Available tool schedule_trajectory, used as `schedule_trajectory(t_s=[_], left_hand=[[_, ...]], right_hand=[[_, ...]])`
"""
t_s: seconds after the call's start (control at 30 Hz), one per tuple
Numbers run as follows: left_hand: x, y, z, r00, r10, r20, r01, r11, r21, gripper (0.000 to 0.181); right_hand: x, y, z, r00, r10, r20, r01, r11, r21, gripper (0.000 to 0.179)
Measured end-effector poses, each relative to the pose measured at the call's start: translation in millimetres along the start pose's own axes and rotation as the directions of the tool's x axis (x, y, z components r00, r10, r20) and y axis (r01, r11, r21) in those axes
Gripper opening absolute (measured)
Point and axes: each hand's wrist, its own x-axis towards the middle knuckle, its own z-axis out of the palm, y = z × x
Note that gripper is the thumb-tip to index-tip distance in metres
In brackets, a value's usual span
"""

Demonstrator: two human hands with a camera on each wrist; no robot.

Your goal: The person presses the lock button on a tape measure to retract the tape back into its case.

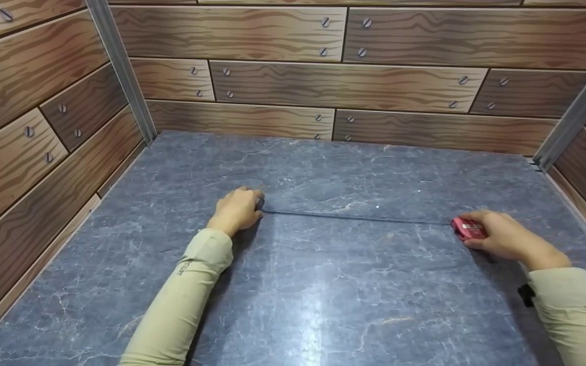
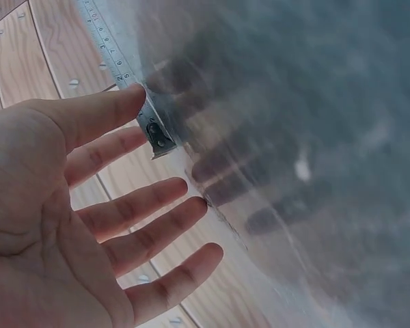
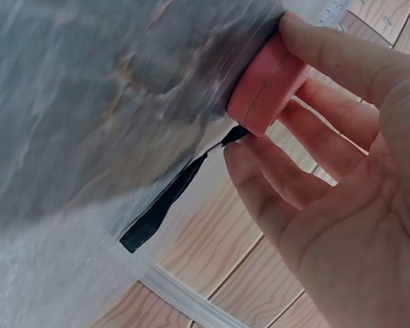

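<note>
A red tape measure (image 1: 470, 229) lies low over the marbled tabletop, with its blade (image 1: 354, 217) drawn out in a straight line toward the left. My right hand (image 1: 507, 236) holds the case between thumb and fingers. In the right wrist view the rounded red case (image 3: 268, 85) stands on edge in that grip, and a black wrist strap (image 3: 164, 205) trails from it. At the other end, my left hand (image 1: 237, 211) pinches the blade between thumb and index finger, its other fingers spread. The metal end hook (image 2: 160, 140) sticks out past the pinch in the left wrist view.
The blue-grey marbled tabletop (image 1: 333, 284) reaches back to wood-plank-patterned walls (image 1: 283, 84). Metal corner posts rise at the back left (image 1: 122, 71) and back right (image 1: 573, 109). A bright reflection lies on the near part of the surface.
</note>
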Motion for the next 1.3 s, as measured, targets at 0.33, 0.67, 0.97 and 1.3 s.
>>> schedule_trajectory(t_s=[0.33, 0.67, 0.97, 1.3], left_hand=[[-3.2, -9.7, -4.3, 1.0, 0.007, -0.018, -0.007, 1.0, 0.004, 0.019], [-7.2, -22.0, -7.3, 1.0, 0.02, -0.023, -0.02, 1.0, 0.018, 0.012], [-17.9, -38.3, -16.8, 0.994, 0.096, 0.051, -0.097, 0.995, 0.023, 0.019], [-28.3, -50.6, -34.2, 0.986, 0.152, 0.061, -0.149, 0.988, -0.049, 0.015]], right_hand=[[-3.5, -13, 3, 0.999, -0.046, -0.002, 0.046, 0.999, 0.02, 0.067], [-12.2, -22, 3, 0.999, -0.037, 0.031, 0.035, 0.997, 0.067, 0.071], [-20.6, -31, -6, 0.992, -0.065, 0.104, 0.053, 0.992, 0.117, 0.068], [-37.0, -47, -18, 0.988, -0.155, -0.024, 0.156, 0.985, 0.069, 0.048]])
